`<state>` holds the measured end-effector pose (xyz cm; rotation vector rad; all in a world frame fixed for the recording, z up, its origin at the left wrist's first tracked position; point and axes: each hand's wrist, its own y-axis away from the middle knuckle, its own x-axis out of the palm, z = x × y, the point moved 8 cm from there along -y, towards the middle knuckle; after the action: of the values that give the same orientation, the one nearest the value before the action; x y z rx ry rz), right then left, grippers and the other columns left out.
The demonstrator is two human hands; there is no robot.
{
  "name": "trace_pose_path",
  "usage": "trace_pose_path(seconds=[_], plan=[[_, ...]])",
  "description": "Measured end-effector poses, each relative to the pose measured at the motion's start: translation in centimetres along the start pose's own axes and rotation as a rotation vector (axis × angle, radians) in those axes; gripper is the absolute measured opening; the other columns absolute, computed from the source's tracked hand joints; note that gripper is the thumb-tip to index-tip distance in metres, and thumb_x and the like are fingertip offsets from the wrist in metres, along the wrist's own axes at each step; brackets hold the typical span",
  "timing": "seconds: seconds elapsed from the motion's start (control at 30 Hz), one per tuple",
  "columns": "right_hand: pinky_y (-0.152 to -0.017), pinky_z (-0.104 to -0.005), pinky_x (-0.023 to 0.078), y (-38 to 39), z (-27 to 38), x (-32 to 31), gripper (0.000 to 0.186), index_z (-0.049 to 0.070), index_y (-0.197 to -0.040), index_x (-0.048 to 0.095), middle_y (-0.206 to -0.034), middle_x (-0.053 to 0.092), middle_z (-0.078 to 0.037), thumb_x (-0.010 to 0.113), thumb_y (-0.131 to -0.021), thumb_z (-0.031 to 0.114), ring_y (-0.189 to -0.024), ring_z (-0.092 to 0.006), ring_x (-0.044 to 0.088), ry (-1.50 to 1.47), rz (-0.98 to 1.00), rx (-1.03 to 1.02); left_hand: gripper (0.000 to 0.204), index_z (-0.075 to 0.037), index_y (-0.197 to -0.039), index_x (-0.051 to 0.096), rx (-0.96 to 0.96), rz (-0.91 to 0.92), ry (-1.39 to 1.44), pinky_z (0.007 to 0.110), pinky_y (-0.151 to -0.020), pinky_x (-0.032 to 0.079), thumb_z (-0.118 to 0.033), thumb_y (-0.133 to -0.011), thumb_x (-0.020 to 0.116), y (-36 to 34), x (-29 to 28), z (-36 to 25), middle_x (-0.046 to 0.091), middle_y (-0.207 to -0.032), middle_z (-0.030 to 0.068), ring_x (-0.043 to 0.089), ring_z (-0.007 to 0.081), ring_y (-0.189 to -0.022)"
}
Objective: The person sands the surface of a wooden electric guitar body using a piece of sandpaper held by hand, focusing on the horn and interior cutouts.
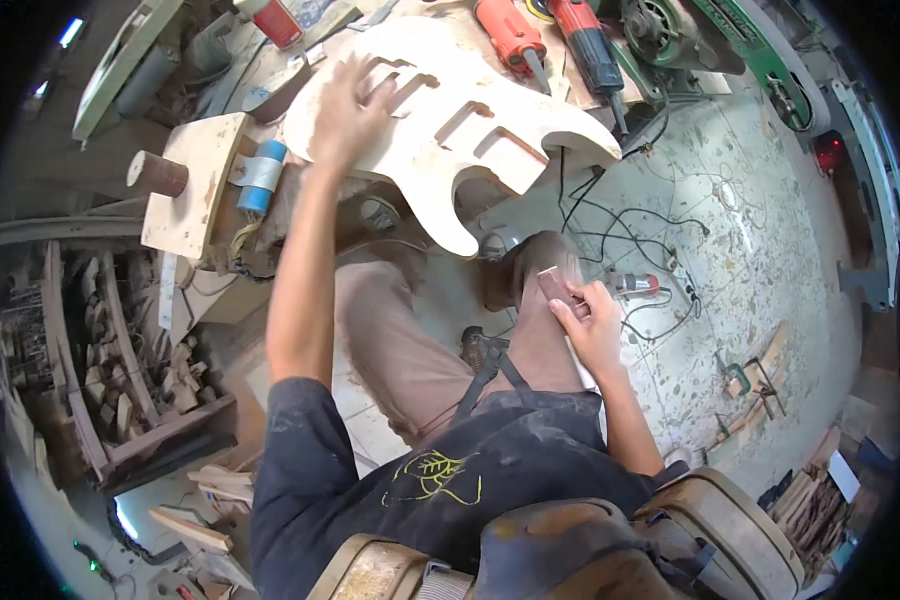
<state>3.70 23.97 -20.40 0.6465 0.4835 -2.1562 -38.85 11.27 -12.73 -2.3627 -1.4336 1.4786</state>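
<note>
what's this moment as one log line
left hand: spread on pale guitar body | right hand: holding small brown block | guitar body: cut-outs visible

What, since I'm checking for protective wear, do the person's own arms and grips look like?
The left forearm and right forearm are bare. The left sleeve is short and dark, part of a dusty shirt with a yellow-green line drawing. The left grip, which looks blurred, and the right grip are gloveless human hands; no watch or cable shows on them.

Pale guitar body (438, 108), lying flat, handheld brown block (553, 284)
</note>
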Motion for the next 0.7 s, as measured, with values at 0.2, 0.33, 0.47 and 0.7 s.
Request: trace_pose_path(seconds=[0.2, 0.33, 0.47, 0.7], plan=[[-0.064, -0.0341, 0.051, -0.9, -0.9, 0.9, 0.032, -0.002, -0.105, 0.070, -0.088, 0.063, -0.014, 0.083, -0.085, 0.020, -0.071, -0.0253, 0.064, -0.091, 0.074, -0.069, 0.068, -0.003, -0.155, 0.042, 0.156, 0.289, -0.238, 0.053, -0.126, 0.018, -0.048, -0.105, 0.047, 10.3, 3.2, -9.9, 0.027, -0.166, 0.0255, 0.020, 0.0410, -0.157], [-0.064, -0.0304, 0.047, -0.8, -1.8, 0.7, 0.037, -0.006, -0.108, 0.072, -0.082, 0.058, -0.009, 0.083, -0.085, 0.020, -0.068, -0.0166, 0.058, -0.179, 0.082, -0.017, 0.055, -0.001, -0.142, 0.059, 0.302, 0.357, -0.086, 0.053, -0.124, 0.027, -0.040, -0.102, 0.056, 15.6, 1.4, -15.6, 0.045, -0.157, 0.0225, 0.036, 0.0389, -0.151], [-0.062, -0.0311, 0.049, 0.0, -3.6, 0.3, 0.035, -0.004, -0.107, 0.072, -0.086, 0.061, -0.011, 0.083, -0.085, 0.020, -0.067, -0.0185, 0.061, -0.217, 0.076, 0.086, 0.044, -0.002, -0.130, 0.069, 0.276, 0.532, 0.394, 0.051, -0.122, 0.033, -0.028, -0.095, 0.059, 16.4, -0.7, -16.5, 0.066, -0.137, 0.0180, 0.052, 0.0354, -0.141], [-0.060, -0.0263, 0.050, 0.4, -2.2, 0.0, 0.034, -0.005, -0.111, 0.072, -0.088, 0.060, -0.009, 0.082, -0.088, 0.018, -0.067, -0.0126, 0.064, -0.319, 0.065, 0.121, 0.074, -0.020, -0.154, 0.049, 0.795, 0.508, -0.287, 0.053, -0.124, 0.030, -0.061, -0.093, 0.059, 13.0, 0.5, -12.1, 0.044, -0.161, 0.0100, 0.039, 0.0316, -0.150]])
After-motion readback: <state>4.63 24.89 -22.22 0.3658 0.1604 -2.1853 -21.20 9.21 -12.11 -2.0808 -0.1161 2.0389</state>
